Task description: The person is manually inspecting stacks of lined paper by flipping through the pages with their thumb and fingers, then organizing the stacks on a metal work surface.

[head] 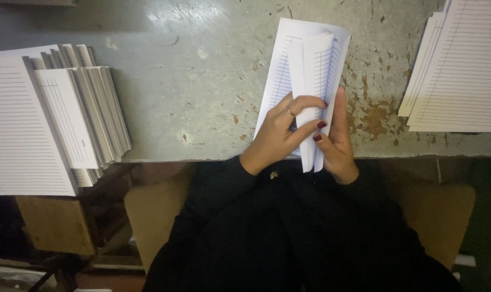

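While both hands close their grip on a folded sheaf of ruled sheets [310, 81], the left hand [280, 132] curls fingers across its front and the right hand [337, 140] backs it at the worn desk [202, 81] edge; folded stacks [67, 119] lie left, flat sheets [462, 65] right.

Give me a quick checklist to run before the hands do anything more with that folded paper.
1. Both hands on folded sheets: ok, left hand and right hand grip them.
2. Sheets bent over evenly: cannot tell, edges overlap.
3. Sheets over the table: ok.
4. Left stacks apart from hands: ok.
5. Right stack apart from hands: ok.
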